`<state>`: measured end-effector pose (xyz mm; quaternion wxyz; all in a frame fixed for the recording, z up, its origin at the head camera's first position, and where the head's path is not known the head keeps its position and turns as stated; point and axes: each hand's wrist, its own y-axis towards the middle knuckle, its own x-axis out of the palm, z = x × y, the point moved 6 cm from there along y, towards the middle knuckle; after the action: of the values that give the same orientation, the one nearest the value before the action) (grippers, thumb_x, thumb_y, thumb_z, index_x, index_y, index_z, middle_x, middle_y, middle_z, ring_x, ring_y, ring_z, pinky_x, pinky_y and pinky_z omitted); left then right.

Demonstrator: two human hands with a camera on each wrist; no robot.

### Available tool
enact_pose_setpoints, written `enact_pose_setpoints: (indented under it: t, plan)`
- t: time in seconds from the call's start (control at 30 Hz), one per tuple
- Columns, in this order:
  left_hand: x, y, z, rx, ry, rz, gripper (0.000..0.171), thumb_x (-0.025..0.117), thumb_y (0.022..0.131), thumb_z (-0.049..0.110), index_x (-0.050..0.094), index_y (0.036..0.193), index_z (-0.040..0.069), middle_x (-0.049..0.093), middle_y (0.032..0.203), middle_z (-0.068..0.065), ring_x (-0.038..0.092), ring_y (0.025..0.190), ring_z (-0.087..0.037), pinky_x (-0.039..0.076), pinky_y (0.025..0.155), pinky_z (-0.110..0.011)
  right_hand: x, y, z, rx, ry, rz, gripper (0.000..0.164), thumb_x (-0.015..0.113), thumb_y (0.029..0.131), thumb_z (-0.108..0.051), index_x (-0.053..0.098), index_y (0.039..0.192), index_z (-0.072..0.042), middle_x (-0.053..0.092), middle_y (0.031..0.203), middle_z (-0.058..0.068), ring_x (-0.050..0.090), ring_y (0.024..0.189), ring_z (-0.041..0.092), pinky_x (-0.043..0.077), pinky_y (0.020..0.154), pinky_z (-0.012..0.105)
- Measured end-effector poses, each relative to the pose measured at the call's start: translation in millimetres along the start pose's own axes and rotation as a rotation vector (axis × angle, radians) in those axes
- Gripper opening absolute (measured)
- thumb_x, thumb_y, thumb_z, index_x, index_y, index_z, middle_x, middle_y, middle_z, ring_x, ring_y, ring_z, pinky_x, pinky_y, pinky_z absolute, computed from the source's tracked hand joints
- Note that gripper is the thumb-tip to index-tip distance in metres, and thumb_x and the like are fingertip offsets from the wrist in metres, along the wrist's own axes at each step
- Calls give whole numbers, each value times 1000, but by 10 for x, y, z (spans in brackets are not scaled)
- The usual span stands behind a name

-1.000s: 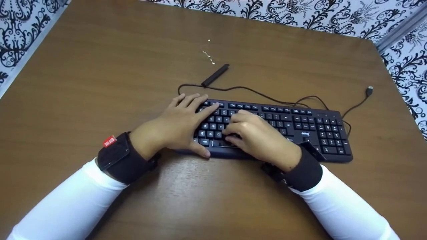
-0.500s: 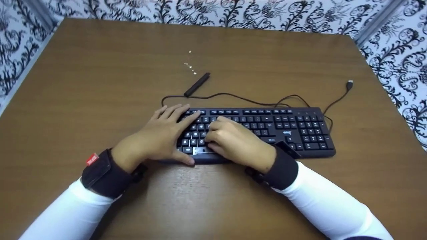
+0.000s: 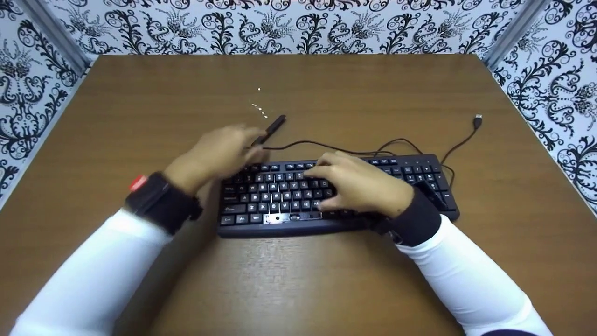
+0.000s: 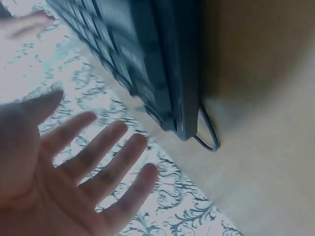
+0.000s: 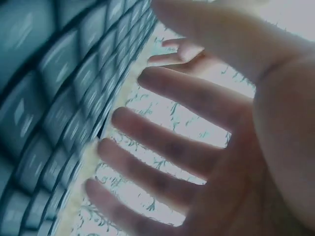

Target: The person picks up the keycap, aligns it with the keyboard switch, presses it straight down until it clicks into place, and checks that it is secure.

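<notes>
A black computer keyboard (image 3: 280, 228) lies on the table. In the gap where a space bar would sit, a bare light strip (image 3: 291, 218) shows. My left hand (image 3: 219, 151), blurred, is above the keyboard's back left corner, its fingers near a narrow black bar (image 3: 276, 127). In the left wrist view the fingers (image 4: 106, 172) are spread, with nothing in the palm. Over the middle keys hovers my right hand (image 3: 361, 184); its fingers (image 5: 162, 132) look extended and hold nothing in the right wrist view.
Behind the keyboard runs its black cable (image 3: 322, 145), ending in a USB plug (image 3: 477, 121) at the right. Several small white specks (image 3: 260, 109) lie on the wooden table (image 3: 298, 289) beyond the bar. Patterned panels (image 3: 280, 28) border the table.
My left hand has lifted off the keyboard's left end and moved back toward the black bar. My right hand has come away from the space bar gap, rightward, its fingers opening out.
</notes>
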<state>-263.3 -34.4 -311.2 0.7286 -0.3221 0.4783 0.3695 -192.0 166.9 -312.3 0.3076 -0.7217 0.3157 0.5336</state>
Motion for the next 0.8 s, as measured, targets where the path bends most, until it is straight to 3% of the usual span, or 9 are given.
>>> enact_pose_setpoints:
  t: [0.1,0.17,0.3,0.4,0.5,0.8]
  plan:
    - [-76,251,-95,-88,-4,45,42,48,105,28,51,145,14,64,132,-15,64,110,-35,52,98,-53,39,-40,115,72,19,-57,92,86,73,-47,45,151,-20,45,151,13,43,139,35,34,116,59]
    - [-95,388,-155,-135,15,40,40,47,105,26,54,142,13,67,123,-15,65,104,-36,53,94,-54,57,-56,155,98,20,-74,105,87,69,-52,36,156,-22,34,160,14,33,146,38,27,118,65]
    - [-80,582,-208,-181,98,-15,34,49,103,31,65,124,9,68,120,-19,62,112,-41,50,96,-59,86,-74,197,141,-1,-108,125,88,63,-59,18,161,-27,19,167,15,21,152,41,17,118,71]
    - [-30,657,-228,-195,130,-62,35,51,101,34,69,109,4,67,124,-22,61,116,-44,50,96,-59,129,-65,221,170,-17,-139,132,88,60,-61,11,162,-29,16,168,15,18,152,42,13,118,73]
    - [-8,701,-226,-198,142,-65,35,53,101,34,69,104,3,66,125,-22,61,117,-44,50,95,-60,155,-54,235,181,-28,-158,134,89,59,-61,9,162,-28,18,167,14,20,152,42,13,117,74]
    - [36,765,-234,-182,114,-71,29,59,99,28,70,116,8,68,122,-15,62,116,-38,51,96,-58,182,-28,238,199,-32,-191,136,88,59,-61,8,163,-26,20,167,14,20,152,41,15,117,72]
